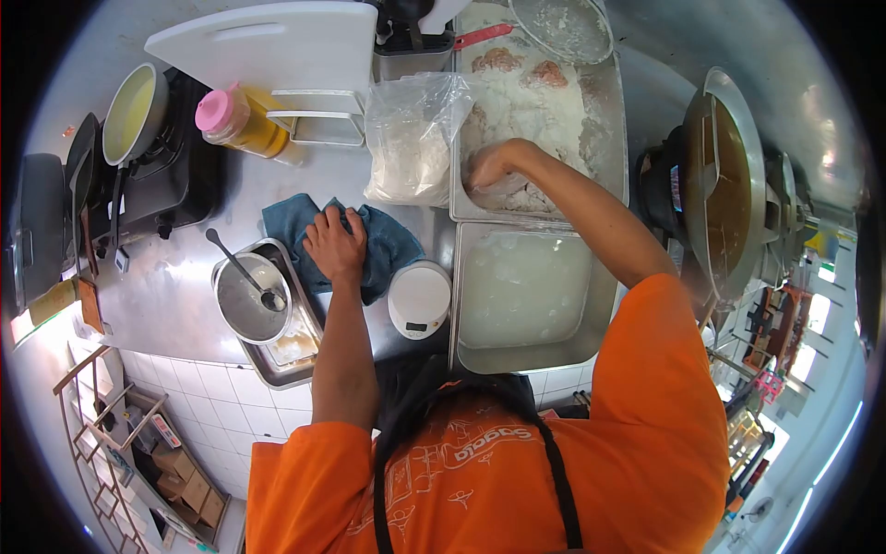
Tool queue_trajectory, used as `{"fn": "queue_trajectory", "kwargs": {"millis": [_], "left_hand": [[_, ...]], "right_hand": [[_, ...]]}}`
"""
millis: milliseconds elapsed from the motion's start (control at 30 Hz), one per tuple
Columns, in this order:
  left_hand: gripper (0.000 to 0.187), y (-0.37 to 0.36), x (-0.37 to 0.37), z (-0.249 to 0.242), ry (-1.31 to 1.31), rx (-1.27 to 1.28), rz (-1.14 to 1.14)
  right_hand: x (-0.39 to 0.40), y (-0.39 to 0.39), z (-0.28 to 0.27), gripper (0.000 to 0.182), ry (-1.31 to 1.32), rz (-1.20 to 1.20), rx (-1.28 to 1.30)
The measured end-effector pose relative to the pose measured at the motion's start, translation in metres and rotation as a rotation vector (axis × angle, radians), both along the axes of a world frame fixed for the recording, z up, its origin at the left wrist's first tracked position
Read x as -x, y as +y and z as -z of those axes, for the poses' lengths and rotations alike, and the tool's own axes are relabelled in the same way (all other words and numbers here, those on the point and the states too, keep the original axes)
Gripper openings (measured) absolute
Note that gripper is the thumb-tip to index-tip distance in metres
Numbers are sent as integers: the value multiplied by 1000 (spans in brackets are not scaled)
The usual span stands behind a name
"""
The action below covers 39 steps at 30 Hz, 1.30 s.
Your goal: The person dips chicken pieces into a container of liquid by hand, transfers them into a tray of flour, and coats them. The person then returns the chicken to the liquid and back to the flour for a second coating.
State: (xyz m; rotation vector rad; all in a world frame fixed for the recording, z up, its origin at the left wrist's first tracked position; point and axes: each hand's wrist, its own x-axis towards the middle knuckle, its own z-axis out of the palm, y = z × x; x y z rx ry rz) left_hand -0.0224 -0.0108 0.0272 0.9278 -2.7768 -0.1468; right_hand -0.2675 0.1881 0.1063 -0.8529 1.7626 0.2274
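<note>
My left hand [335, 245] lies on a crumpled blue cloth [383, 242] on the steel counter, fingers apart and pressing on the fabric. My right hand [496, 168] reaches into the near left corner of a metal tray [631, 138] of white flour [531, 111]. Its fingertips are hidden low in the flour, so what they hold, if anything, does not show. Coated lumps that look like meat [546, 74] lie at the tray's far end. Directly below this tray stands a second metal tray [526, 362] of cloudy whitish liquid [526, 286].
Left of the cloth, a pot [242, 319] with a ladle [245, 268] sits on a small tray [309, 369]. A white scale [419, 300] is beside the liquid tray. Behind are a bag of white powder [415, 152], a pink-lidded bottle [235, 120] and a sieve [565, 28]. A large wok [729, 185] stands right.
</note>
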Motion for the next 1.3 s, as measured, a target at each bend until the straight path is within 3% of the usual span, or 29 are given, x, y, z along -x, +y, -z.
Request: {"fn": "queue_trajectory", "kwargs": {"millis": [200,267,367,400,467,533,600,633,700,733,800,933,1000,1067,1133,1300], "left_hand": [[28,2,-1,-2,12,3,1],[27,2,1,-2,17,13,-4],[27,2,2,-3,13,0,-4],[27,1,1,-2,18,-10,2],[27,1,0,-2,17,-9,0],[27,1,2,-3,20,-7,5],[27,0,2,-2,24,-1,7],[27,0,2,-2,23,-3,2],[27,0,1,-2,22,-4,2],[27,0,1,-2,22,-6,-1],[27,0,2,-2,19,-7,0],[27,0,1,-4,-36,-37,-17],[27,0,2,-2,14,-15,-6],[27,-2,4,-2,11,-10,-6],[27,2,2,-3,5,-15,0],[26,0,2,-3,-25,-35,-13]], "right_hand": [[21,14,75,59,-312,234,-75],[22,13,74,57,-564,369,-178],[24,7,-1,57,-294,352,-69],[33,16,-3,57,-291,348,-71],[57,51,-5,59,-380,545,413],[48,69,-40,58,-320,1230,474],[88,101,1,35,-521,1430,674],[100,115,6,35,-522,1427,670],[111,131,5,33,-455,1801,896],[112,132,2,33,-455,1798,894],[115,134,-8,35,-50,2011,1006],[136,154,24,55,66,1971,1007],[154,147,39,64,402,1414,817],[169,123,86,79,660,1314,449],[153,92,60,96,747,943,327],[106,77,7,101,635,615,395]]}}
